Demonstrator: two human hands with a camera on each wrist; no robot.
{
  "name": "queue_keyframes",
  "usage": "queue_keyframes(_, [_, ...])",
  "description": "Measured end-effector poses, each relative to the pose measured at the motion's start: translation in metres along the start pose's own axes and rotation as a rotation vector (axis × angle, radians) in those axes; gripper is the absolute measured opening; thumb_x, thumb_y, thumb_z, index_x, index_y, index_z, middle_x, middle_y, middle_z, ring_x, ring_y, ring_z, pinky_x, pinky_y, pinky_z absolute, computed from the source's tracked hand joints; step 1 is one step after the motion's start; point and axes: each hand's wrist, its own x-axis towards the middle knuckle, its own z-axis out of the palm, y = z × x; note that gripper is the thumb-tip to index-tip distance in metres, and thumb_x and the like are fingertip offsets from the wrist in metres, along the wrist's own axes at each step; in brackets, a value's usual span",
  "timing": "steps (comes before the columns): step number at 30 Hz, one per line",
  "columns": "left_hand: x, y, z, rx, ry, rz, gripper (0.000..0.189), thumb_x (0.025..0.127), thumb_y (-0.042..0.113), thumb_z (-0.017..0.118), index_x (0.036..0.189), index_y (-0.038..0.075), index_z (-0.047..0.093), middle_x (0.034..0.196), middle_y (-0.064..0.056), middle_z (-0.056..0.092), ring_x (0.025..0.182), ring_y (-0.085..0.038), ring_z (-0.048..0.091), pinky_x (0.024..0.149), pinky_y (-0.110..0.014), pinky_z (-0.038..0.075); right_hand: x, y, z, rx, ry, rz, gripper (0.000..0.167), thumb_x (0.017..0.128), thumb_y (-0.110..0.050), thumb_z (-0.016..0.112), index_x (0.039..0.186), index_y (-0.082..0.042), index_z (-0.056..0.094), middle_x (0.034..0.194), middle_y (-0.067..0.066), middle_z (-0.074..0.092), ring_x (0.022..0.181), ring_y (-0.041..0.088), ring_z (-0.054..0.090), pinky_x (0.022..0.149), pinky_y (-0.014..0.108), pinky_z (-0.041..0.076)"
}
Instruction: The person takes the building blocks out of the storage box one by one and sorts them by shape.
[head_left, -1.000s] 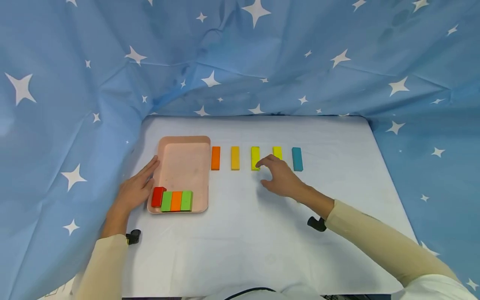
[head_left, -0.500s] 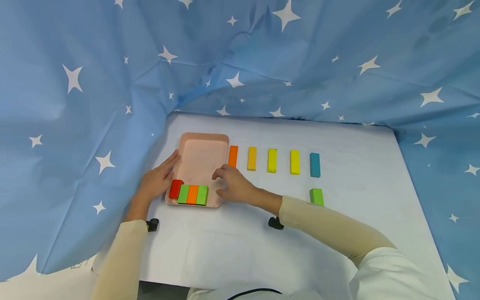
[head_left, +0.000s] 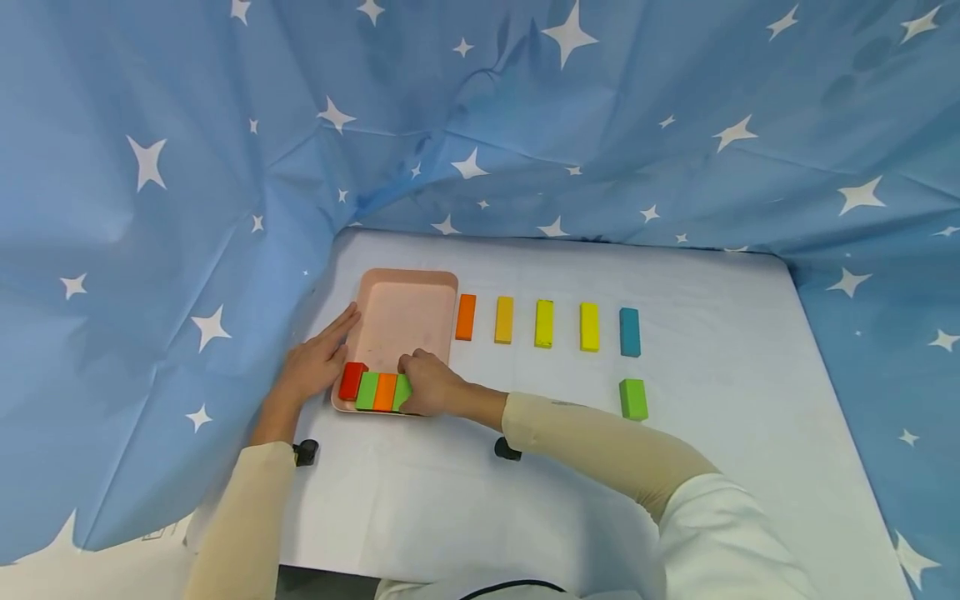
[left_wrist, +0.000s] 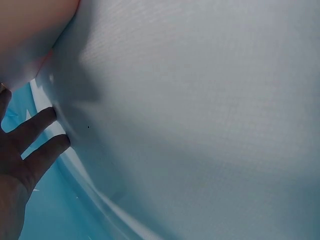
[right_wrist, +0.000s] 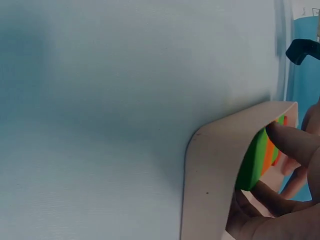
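Right hand [head_left: 431, 385] pinches right-end green rectangular block [right_wrist: 254, 162] inside pink rounded-corner tray [head_left: 408, 312]; left hand [head_left: 311, 367] ungripping, fingers extended at tray's left edge

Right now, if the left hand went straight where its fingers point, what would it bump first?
The left hand would likely bump the pink tray; depth is unclear, they might be touching.

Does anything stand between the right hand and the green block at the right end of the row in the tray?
Nothing visible: the right hand reaches inside the tray, its thumb and fingers directly on that green block. The neighbouring orange block is on the side away from the palm.
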Motion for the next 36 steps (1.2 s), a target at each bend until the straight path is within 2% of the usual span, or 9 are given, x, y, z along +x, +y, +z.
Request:
queue_keyframes(12, [-0.001, -0.001, -0.002, -0.004, 0.004, 0.012, 0.062, 0.109, 0.020, 0.040, 0.168, 0.027, 0.022, 0.176, 0.008, 0.015, 0.153, -0.043, 0.036, 0.103, -0.067, 0.044, 0.001, 0.000, 0.004, -0.019, 0.003, 0.021, 0.057, 0.082, -0.018, 0.084, 0.133, -0.004, 0.061, 0.112, 0.006, 0.060, 0.096, 0.016, 0.054, 0.079, 0.024, 0.052])
queue_keyframes(15, [-0.001, -0.001, -0.002, -0.009, 0.011, 0.021, 0.061, 0.108, 0.020, 0.040, 0.167, 0.026, 0.024, 0.175, 0.008, 0.016, 0.151, -0.041, 0.039, 0.084, -0.054, 0.053, 0.001, -0.001, 0.006, -0.037, 0.021, 0.018, 0.059, 0.081, -0.018, 0.086, 0.132, -0.004, 0.061, 0.113, 0.006, 0.059, 0.095, 0.017, 0.054, 0.077, 0.023, 0.052])
queue_keyframes(19, [0.000, -0.003, -0.001, -0.010, 0.020, 0.029, 0.062, 0.108, 0.018, 0.041, 0.167, 0.025, 0.025, 0.175, 0.008, 0.017, 0.150, -0.040, 0.042, 0.059, -0.036, 0.044, 0.002, -0.001, 0.008, -0.028, 0.052, 0.005, 0.057, 0.080, -0.014, 0.087, 0.130, -0.003, 0.061, 0.110, 0.006, 0.059, 0.093, 0.017, 0.054, 0.074, 0.022, 0.051])
queue_keyframes(21, [0.000, -0.004, -0.001, -0.003, 0.020, 0.031, 0.062, 0.108, 0.018, 0.041, 0.167, 0.024, 0.025, 0.175, 0.007, 0.018, 0.150, -0.041, 0.041, 0.062, -0.036, 0.046, 0.003, -0.001, 0.009, -0.005, 0.065, 0.002, 0.058, 0.080, -0.012, 0.087, 0.130, -0.003, 0.062, 0.109, 0.006, 0.059, 0.093, 0.017, 0.054, 0.074, 0.020, 0.051])
queue_keyframes(24, [0.002, -0.005, -0.001, 0.001, 0.011, 0.032, 0.062, 0.108, 0.019, 0.042, 0.167, 0.025, 0.024, 0.175, 0.007, 0.017, 0.151, -0.042, 0.040, 0.077, -0.045, 0.054, 0.000, 0.001, 0.005, 0.031, 0.082, 0.011, 0.060, 0.079, -0.011, 0.088, 0.132, -0.004, 0.062, 0.111, 0.005, 0.058, 0.095, 0.016, 0.054, 0.073, 0.018, 0.051])
queue_keyframes(26, [0.002, -0.005, 0.000, -0.002, 0.008, 0.030, 0.062, 0.108, 0.019, 0.042, 0.167, 0.025, 0.023, 0.175, 0.006, 0.016, 0.151, -0.043, 0.038, 0.087, -0.052, 0.054, -0.005, 0.002, -0.001, 0.054, 0.091, 0.022, 0.063, 0.079, -0.011, 0.087, 0.135, -0.005, 0.061, 0.113, 0.005, 0.058, 0.096, 0.016, 0.053, 0.072, 0.018, 0.052])
queue_keyframes(29, [0.002, -0.005, 0.000, -0.013, 0.004, 0.027, 0.063, 0.108, 0.019, 0.042, 0.167, 0.025, 0.023, 0.176, 0.006, 0.016, 0.152, -0.044, 0.037, 0.091, -0.056, 0.053, -0.017, 0.004, -0.013, 0.090, 0.099, 0.039, 0.066, 0.078, -0.011, 0.087, 0.138, -0.007, 0.060, 0.116, 0.005, 0.057, 0.098, 0.017, 0.053, 0.074, 0.020, 0.053])
queue_keyframes(32, [0.002, -0.003, 0.000, -0.020, -0.001, 0.023, 0.063, 0.108, 0.020, 0.041, 0.168, 0.026, 0.022, 0.176, 0.006, 0.015, 0.153, -0.044, 0.035, 0.099, -0.063, 0.049, -0.033, 0.011, -0.028, 0.111, 0.111, 0.040, 0.066, 0.078, -0.012, 0.088, 0.138, -0.007, 0.060, 0.119, 0.005, 0.059, 0.101, 0.018, 0.055, 0.080, 0.024, 0.054])
queue_keyframes(36, [0.003, -0.003, -0.002, -0.029, -0.014, 0.016, 0.064, 0.107, 0.020, 0.042, 0.168, 0.026, 0.021, 0.176, 0.006, 0.014, 0.154, -0.044, 0.032, 0.113, -0.074, 0.034, -0.057, 0.032, -0.045, 0.128, 0.156, 0.024, 0.061, 0.079, -0.008, 0.085, 0.136, -0.005, 0.062, 0.124, 0.008, 0.062, 0.106, 0.022, 0.058, 0.088, 0.031, 0.055])
